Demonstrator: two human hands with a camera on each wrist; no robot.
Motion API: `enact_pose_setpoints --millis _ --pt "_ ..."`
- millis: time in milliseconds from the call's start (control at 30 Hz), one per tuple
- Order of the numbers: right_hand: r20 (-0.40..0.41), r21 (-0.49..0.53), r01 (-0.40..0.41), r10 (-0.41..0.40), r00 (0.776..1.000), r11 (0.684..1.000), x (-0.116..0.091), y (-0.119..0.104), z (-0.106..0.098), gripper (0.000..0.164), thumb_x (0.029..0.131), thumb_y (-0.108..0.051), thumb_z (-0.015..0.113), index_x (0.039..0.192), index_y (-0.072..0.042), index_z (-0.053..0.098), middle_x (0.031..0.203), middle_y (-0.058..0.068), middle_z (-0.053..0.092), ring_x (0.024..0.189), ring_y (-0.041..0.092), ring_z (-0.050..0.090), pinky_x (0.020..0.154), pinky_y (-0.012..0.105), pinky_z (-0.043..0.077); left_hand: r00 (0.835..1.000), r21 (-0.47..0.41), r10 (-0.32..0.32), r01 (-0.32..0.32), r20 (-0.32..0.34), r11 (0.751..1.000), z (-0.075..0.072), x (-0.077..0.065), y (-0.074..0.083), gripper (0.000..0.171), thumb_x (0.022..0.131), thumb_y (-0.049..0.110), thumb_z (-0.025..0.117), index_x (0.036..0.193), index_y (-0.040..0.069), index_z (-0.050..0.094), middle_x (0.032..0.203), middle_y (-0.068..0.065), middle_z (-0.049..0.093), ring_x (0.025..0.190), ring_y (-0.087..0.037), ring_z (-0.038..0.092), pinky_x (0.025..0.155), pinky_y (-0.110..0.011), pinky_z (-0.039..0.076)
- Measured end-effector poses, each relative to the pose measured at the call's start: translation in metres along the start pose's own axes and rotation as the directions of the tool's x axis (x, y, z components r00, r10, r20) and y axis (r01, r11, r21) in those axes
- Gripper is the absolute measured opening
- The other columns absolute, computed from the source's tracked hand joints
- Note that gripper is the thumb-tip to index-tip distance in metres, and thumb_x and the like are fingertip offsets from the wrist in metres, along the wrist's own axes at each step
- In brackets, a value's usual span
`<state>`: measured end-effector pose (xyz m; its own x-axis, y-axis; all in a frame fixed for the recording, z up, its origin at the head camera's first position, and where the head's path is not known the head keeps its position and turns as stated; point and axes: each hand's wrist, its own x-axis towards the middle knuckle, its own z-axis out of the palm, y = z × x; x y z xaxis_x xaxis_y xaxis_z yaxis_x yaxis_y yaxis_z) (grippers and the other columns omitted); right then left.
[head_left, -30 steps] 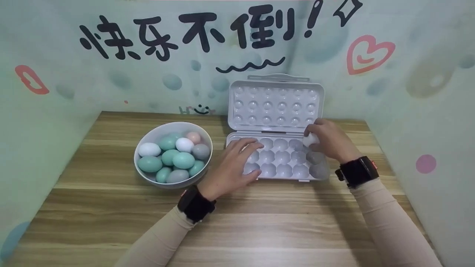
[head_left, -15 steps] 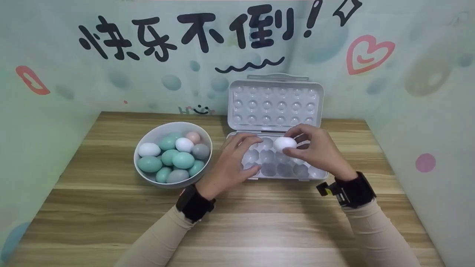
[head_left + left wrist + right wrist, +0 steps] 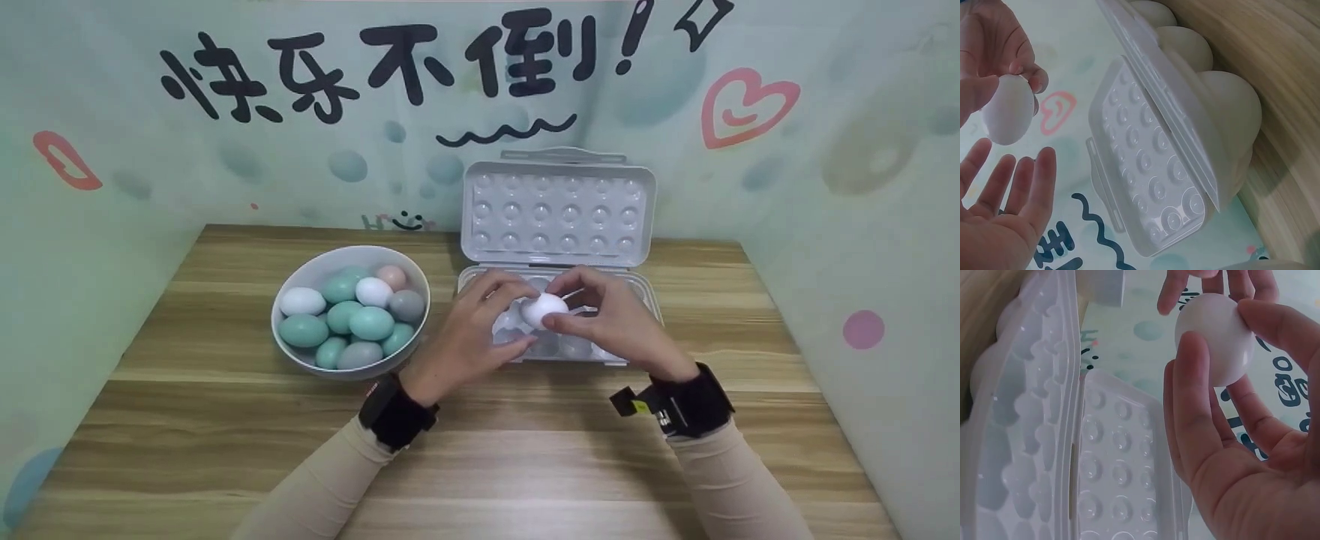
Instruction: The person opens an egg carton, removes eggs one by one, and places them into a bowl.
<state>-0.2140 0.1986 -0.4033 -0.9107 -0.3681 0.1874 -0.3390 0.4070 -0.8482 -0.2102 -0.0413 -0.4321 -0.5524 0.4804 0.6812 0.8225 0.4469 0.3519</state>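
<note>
A white egg (image 3: 541, 309) is held above the egg box by my right hand (image 3: 619, 319), pinched between thumb and fingers. Facing it, my left hand (image 3: 461, 337) has its fingers spread and relaxed. In the left wrist view, the left fingertips (image 3: 1044, 160) lie just below the egg's lower end (image 3: 1008, 115), with a small gap. The right wrist view shows the right thumb and fingers round the egg (image 3: 1224, 343). Under both hands lies the pale plastic egg box; its lid (image 3: 555, 199) stands raised behind, and the hands cover part of its rounded cups.
Left of the hands, a white bowl (image 3: 279, 289) holds several eggs: green (image 3: 371, 324), white (image 3: 302, 301), grey (image 3: 360, 355) and pinkish (image 3: 391, 278). The wooden table (image 3: 480, 465) runs back to a printed backdrop (image 3: 300, 172), with side walls at both edges.
My right hand has carried the white egg leftward from the far right cups of the egg box to beside my left hand. The left hand has barely moved.
</note>
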Motion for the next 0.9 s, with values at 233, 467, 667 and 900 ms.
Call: enact_pose_setpoints --millis 233,467,667,900 --pt "0.033 0.058 -0.015 0.013 0.999 0.998 -0.002 -0.002 0.008 0.036 0.087 -0.015 0.087 0.118 -0.008 0.069 0.117 0.008 0.072 0.106 0.025 0.073 0.085 0.031 0.060 0.997 -0.020 0.065 -0.065 -0.030 0.998 0.003 -0.001 0.000 0.040 0.085 0.015 0.089 0.119 0.010 0.068 0.122 -0.007 0.064 0.118 -0.022 0.062 0.104 -0.029 0.052" --pt "0.059 0.106 -0.018 0.012 0.998 0.994 -0.004 -0.001 0.011 0.035 0.088 -0.013 0.086 0.118 -0.007 0.068 0.119 0.009 0.072 0.107 0.026 0.074 0.084 0.030 0.061 0.998 -0.006 0.061 -0.061 -0.030 0.998 0.006 -0.003 0.001 0.035 0.086 0.014 0.088 0.116 0.012 0.070 0.120 -0.006 0.064 0.116 -0.021 0.063 0.102 -0.027 0.054" --pt "0.072 0.096 0.009 -0.016 0.997 0.995 -0.003 -0.001 0.012 0.034 0.090 -0.013 0.085 0.119 -0.006 0.069 0.119 0.008 0.072 0.106 0.027 0.074 0.084 0.029 0.061 0.999 -0.001 0.050 -0.050 -0.012 0.999 0.004 -0.002 0.002 0.033 0.088 0.015 0.086 0.116 0.011 0.070 0.119 -0.007 0.065 0.114 -0.020 0.063 0.101 -0.026 0.055" --pt "0.057 0.089 0.025 -0.031 0.998 0.996 -0.005 -0.001 0.003 0.037 0.092 -0.014 0.083 0.125 -0.007 0.067 0.124 0.010 0.071 0.112 0.030 0.071 0.090 0.033 0.061 1.000 -0.001 -0.005 0.004 -0.013 1.000 -0.012 0.001 0.000 0.034 0.088 0.015 0.087 0.117 0.010 0.071 0.117 -0.006 0.066 0.110 -0.020 0.065 0.098 -0.029 0.057"
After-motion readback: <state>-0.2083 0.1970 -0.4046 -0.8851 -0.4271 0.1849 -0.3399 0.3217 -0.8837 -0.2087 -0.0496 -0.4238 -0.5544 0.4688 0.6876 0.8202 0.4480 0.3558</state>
